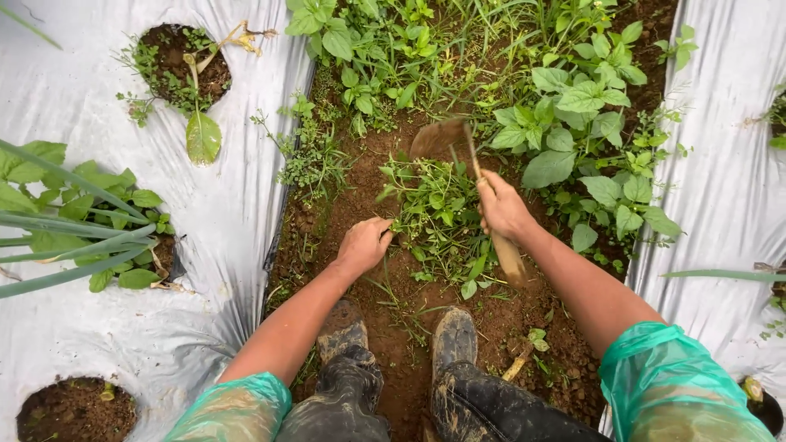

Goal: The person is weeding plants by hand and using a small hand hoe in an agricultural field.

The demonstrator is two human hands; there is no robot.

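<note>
Muddy soil furrow (409,385) between silver plastic mulch sheets (246,205), frame centre. Left hand (362,244) closed on a pulled weed clump (434,217); right hand (503,209) grip wrapped tight around a hand hoe (471,155), blade at the clump's top. Risk: blade close to fingers, and a slip could cut the mulch.

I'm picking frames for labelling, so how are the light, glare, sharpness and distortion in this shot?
Head view: soft, even daylight with no hard shadows; mild sheen on the plastic sheets, not blown out; hands sharp, the left hand on the weeds, the right hand gripping the hoe; wide-angle bending toward the edges, with the near sleeves stretched large.
</note>
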